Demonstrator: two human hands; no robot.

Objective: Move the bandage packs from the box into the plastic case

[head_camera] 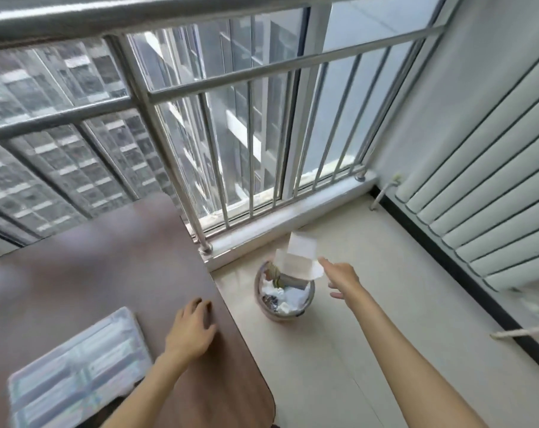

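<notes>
Steel balcony railing with vertical bars (231,88) fills the upper left and centre of the frame; a white ribbed wall panel (484,193) runs down the right side. Brown wood-grain counter (113,261) takes the lower left, blurred. Beige tiled floor (370,319) covers the lower right.

Clear plastic compartment case (76,366) lies flat on the counter at the lower left edge of the frame, pale packs visible inside through blur, count unreadable. Small round waste bin (283,295) stands on the floor at lower centre, just beside the counter edge, full of crumpled white scraps.

White cardboard box (299,257) is in the air just above the bin, tilted, apparently empty and being discarded. Task looks near done or done.

Left hand (191,329) rests on the counter near its right edge, fingers loosely spread, holding nothing. Right hand (339,279) reaches out over the floor next to the box, fingers straight and open, gripping nothing; whether a fingertip touches the box cannot be told.

Risk: bin is already heaped, so the box may bounce off and land on the floor. Any pack left inside the box would be thrown away.
</notes>
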